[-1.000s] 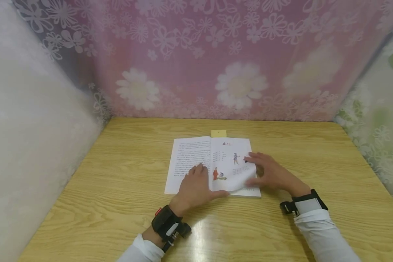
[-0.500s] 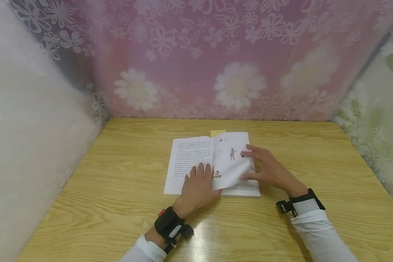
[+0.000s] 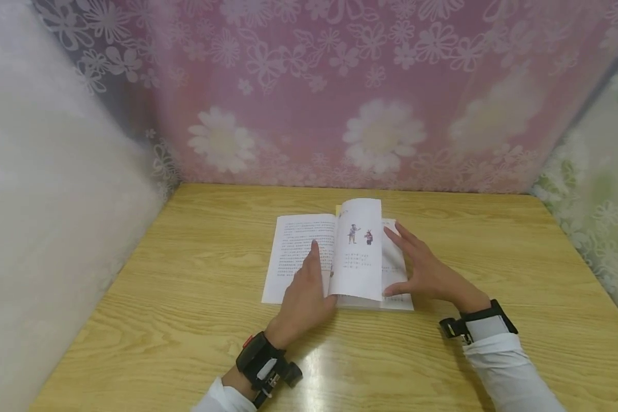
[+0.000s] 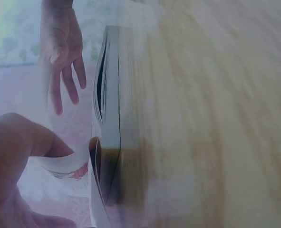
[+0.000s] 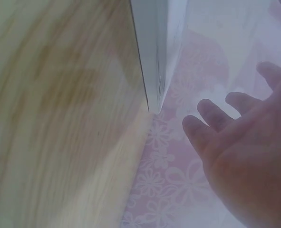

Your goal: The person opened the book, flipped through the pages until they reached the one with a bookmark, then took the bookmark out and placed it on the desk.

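Under the left fingers [image 3: 315,257]: open book [image 3: 290,243], with a lifted page [image 3: 359,249].
Left hand [image 3: 301,312]: fingers extended over the book; slipping could let it shift.
Right hand [image 3: 428,273]: fingers spread, gripping nothing; the page may spring back unsupported.

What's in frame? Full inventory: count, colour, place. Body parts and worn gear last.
Book: 1, white pages with dark print, lying open on the table
Lifted page: 1, white with coloured figures, raised over the book's right half
Yellow tab: 1, yellow, at the book's far edge, mostly hidden
Table: 1, yellowish wood grain, under the book
Floral backdrop: 1, pink with white flowers, behind the table
Side hangings: 2, whitish, the right one with green patches, left and right
Sleeves: 2, white, on both forearms
Wrist straps: 2, black, one per wrist
Left hand: 1, on the book
Right hand: 1, at the book's right side
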A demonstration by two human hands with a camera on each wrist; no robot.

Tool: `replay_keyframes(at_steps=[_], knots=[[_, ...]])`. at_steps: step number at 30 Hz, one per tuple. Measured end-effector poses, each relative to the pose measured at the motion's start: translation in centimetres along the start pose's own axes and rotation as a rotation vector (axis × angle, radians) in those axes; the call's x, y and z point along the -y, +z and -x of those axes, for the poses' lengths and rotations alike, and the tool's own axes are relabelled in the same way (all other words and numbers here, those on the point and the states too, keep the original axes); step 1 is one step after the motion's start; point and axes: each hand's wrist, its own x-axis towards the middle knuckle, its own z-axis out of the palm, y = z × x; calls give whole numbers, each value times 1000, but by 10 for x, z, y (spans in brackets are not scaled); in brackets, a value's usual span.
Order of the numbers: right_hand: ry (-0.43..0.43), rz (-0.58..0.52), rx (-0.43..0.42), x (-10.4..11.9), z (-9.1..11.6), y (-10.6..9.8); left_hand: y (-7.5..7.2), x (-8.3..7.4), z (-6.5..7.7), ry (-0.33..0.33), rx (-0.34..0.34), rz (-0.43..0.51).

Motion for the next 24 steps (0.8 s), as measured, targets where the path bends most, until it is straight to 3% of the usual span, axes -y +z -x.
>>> replay_keyframes(at_steps=[8,14,18,22,24], knots=[[-9,8,23,-7,3,1,-12,12,-2,49,-128,-7],[58,12,90,-9,6,2,-17,21,-1,-10,-131,-69],[71,21,124,-11,6,3,-22,23,-1,-40,-155,-165],[70,18,147,-13,6,3,-26,24,0,-19,-207,-318],[63,20,156,-15,7,4,-27,25,1,-7,-197,-354]])
